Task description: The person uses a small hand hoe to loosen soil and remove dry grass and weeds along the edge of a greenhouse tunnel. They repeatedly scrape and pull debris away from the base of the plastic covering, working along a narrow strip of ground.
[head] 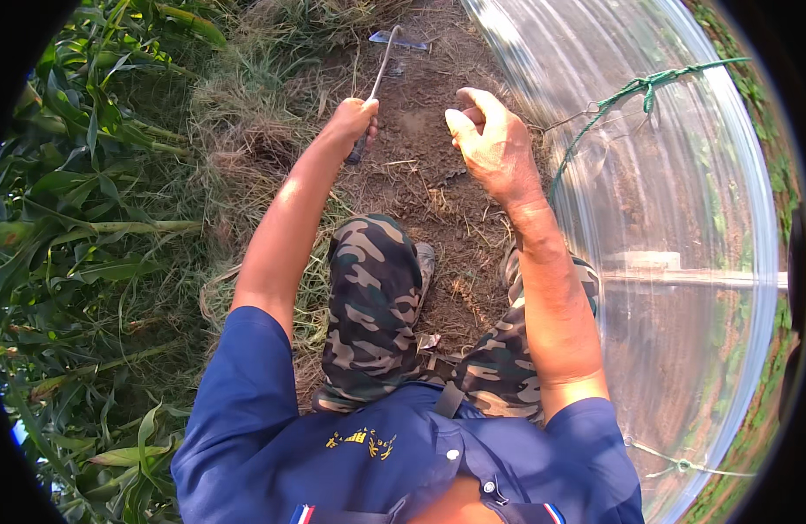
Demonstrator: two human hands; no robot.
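My left hand is closed around the dark handle of a hoe, whose thin metal neck curves at the top. The flat metal blade lies at the ground ahead, its edges partly blending with the soil. My right hand is raised over the bare soil, thumb and fingers curled but apart, holding nothing that shows. Close to its right is the clear plastic film of a low tunnel, with a green rope knotted across it.
Tall green corn-like plants line the left, with dry cut grass beside the dirt path. My camouflage-clad knees are bent below my hands. A thinner cord crosses the film at the lower right.
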